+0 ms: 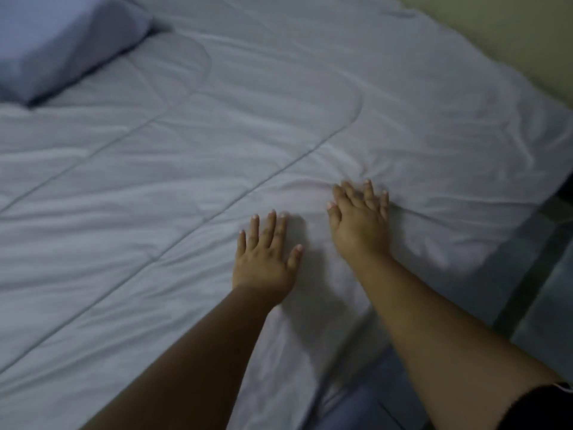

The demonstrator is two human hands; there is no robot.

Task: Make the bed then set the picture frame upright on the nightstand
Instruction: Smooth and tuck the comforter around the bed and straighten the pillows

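Head view, dim and slightly blurred. Both hands are flat on the bed, palms down, nothing gripped.

- Left hand (263, 259): fingers spread, pressed on the grey quilted comforter (217, 135) near the bed's near edge.
- Right hand (361, 221): just beside the left, a bit further in, fingers splayed and pressing into the fabric — creases fan out from its fingertips toward the right edge.
- The hands sit close together but do not touch; a strip of comforter shows between them.
- Both forearms come in from the bottom of frame. A dark sleeve (545, 411) shows at the bottom right corner on the right arm.

Comforter covers nearly the whole visible bed, laid out mostly flat. Stitch lines run diagonally across it. Light wrinkles all over, heavier bunching at the right side near the corner.

Pillow (62, 41) at top left, light blue-grey, lying on the comforter's far end.

Wall (496, 32) along the top right, pale, right against the bed's far edge. Tiled floor (542, 305) at the right, beside the bed.

Picture frame and nightstand — neither one in view, so position cannot be told.
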